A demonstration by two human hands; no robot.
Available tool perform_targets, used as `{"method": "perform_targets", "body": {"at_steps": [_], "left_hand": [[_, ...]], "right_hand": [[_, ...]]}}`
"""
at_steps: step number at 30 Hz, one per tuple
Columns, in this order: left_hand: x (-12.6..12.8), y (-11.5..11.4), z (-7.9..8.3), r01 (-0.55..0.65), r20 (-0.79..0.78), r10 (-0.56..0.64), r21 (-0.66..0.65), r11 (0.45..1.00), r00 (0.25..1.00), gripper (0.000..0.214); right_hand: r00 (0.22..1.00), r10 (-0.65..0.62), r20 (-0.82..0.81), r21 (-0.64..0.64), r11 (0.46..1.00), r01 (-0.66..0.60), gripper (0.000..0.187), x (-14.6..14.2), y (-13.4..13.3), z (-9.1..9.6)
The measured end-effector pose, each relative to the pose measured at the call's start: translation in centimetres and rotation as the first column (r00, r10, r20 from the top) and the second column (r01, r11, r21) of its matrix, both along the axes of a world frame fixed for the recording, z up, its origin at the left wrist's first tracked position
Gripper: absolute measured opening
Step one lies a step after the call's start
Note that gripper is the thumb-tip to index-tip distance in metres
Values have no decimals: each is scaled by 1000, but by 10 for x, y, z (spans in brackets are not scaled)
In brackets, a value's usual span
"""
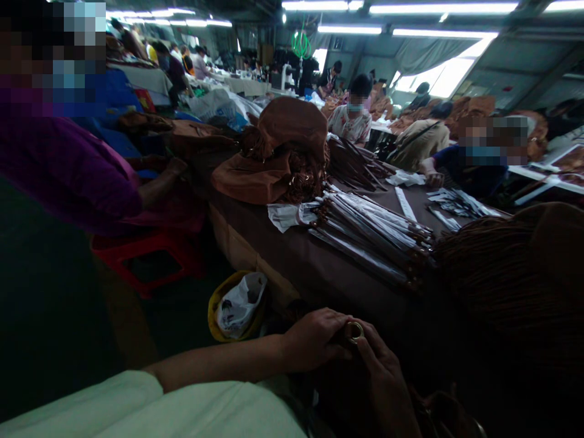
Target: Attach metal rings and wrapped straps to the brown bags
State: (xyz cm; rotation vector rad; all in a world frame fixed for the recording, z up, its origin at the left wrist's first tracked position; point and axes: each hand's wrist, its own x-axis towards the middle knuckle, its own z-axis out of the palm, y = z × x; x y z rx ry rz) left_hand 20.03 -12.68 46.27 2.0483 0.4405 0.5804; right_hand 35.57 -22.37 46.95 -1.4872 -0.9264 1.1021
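My left hand clamps the dark strap, seemingly to steady it, while my right hand pinches its metal ring; bundled straps lie farther along the counter.

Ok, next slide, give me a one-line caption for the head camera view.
Left hand and right hand meet at a metal ring beside a table of bundled straps.
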Motion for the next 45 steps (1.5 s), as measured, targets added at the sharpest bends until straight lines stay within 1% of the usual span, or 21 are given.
{"method": "perform_targets", "body": {"at_steps": [2, 4, 8, 9, 12, 13, 15, 17, 18, 19, 21, 23, 26, 29, 31, 35, 37, 39, 41, 43, 45], "left_hand": [[-1, 1, 2, 12, 15, -11, -5, 1000, 1000, 55], [-2, 3, 3, 24, 29, -24, -12, 1000, 999, 55], [-3, 7, 0, 24, 17, -24, -31, 999, 1000, 64], [-4, 7, 0, 24, 14, -24, -33, 999, 1000, 65], [-6, 7, 0, 34, 4, -34, -37, 999, 999, 65], [-6, 6, 0, 28, -1, -28, -37, 999, 1000, 65], [-6, 5, 2, 8, -10, -9, -29, 1000, 1000, 65], [-6, 4, 2, -12, -9, 12, -14, 1000, 1000, 61], [-5, 4, 2, -17, -8, 17, -7, 1000, 1000, 59], [-5, 4, 2, -18, -8, 18, -3, 1000, 1000, 57], [-4, 3, 1, -12, -8, 12, 3, 1000, 1000, 55], [-3, 4, 0, 11, -8, -11, 5, 1000, 1000, 58], [-3, 4, 1, 41, -10, -41, 14, 999, 999, 62], [-3, 5, 1, 55, -30, -54, 21, 998, 998, 47], [-4, 5, 1, 54, -42, -53, 22, 998, 998, 42], [-5, 5, 0, 36, -21, -36, 28, 999, 999, 43], [-5, 5, -2, 37, -8, -36, 31, 999, 999, 49], [-4, 4, -3, 45, 0, -45, 27, 999, 999, 58], [-3, 4, -5, 53, 1, -53, 22, 998, 999, 59], [-3, 4, -5, 49, -2, -49, 16, 999, 999, 56], [-3, 4, -5, 39, 3, -40, 8, 999, 999, 58]], "right_hand": [[999, 20, -41, -8, 1000, -20, 33, 1, 0, 0], [1000, 9, -26, -14, 1000, -10, 35, 2, 0, 0], [989, -132, 64, -1, 991, 132, 42, 4, 2, -2], [988, -128, 80, 10, 992, 128, 41, 5, 3, -3], [993, -26, 113, 15, 1000, 24, 37, 5, 6, -4], [992, -29, 126, 8, 1000, 28, 37, 4, 7, -4], [979, -104, 173, 17, 995, 103, 41, 1, 7, -3], [944, -203, 260, 73, 979, 190, 47, -2, 7, -3], [925, -220, 309, 100, 975, 199, 48, -4, 6, -3], [909, -218, 355, 122, 975, 186, 47, -5, 6, -4], [881, -194, 432, 127, 980, 154, 42, -6, 4, -6], [853, -185, 488, 131, 982, 138, 36, -5, 3, -9], [798, -220, 561, 200, 971, 127, 35, -2, 1, -15], [748, -256, 612, 279, 955, 99, 36, 1, 1, -21], [727, -235, 645, 296, 954, 45, 33, 3, 2, -23], [731, -137, 668, 310, 944, -108, 31, 5, 5, -24], [728, -131, 673, 315, 941, -122, 33, 5, 6, -24], [707, -140, 693, 310, 944, -116, 30, 6, 6, -23], [698, -113, 707, 290, 947, -140, 26, 7, 6, -21], [709, -69, 701, 274, 945, -178, 28, 6, 6, -20], [729, -61, 681, 263, 950, -166, 31, 5, 6, -19]]}}
